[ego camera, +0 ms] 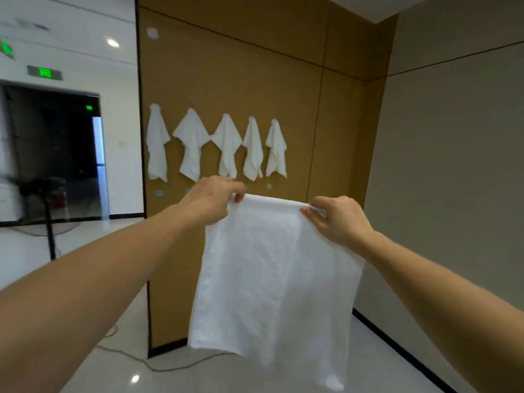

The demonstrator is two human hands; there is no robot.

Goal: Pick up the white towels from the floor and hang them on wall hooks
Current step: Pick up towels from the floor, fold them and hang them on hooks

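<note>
A white towel (272, 279) hangs spread out in front of me, held by its top edge. My left hand (212, 199) pinches the top left corner and my right hand (337, 219) pinches the top right corner. Behind it, several white towels (192, 143) hang in a row from hooks on the brown wall panel (241, 75). Below that row, small round hooks (159, 193) show on the panel, some hidden by my hands and the towel.
A grey wall (453, 165) stands at the right, with a dark skirting line along the floor. A fan stand (49, 231) and a dark doorway (51, 154) lie to the left. A cable (158, 364) runs across the glossy floor below the panel.
</note>
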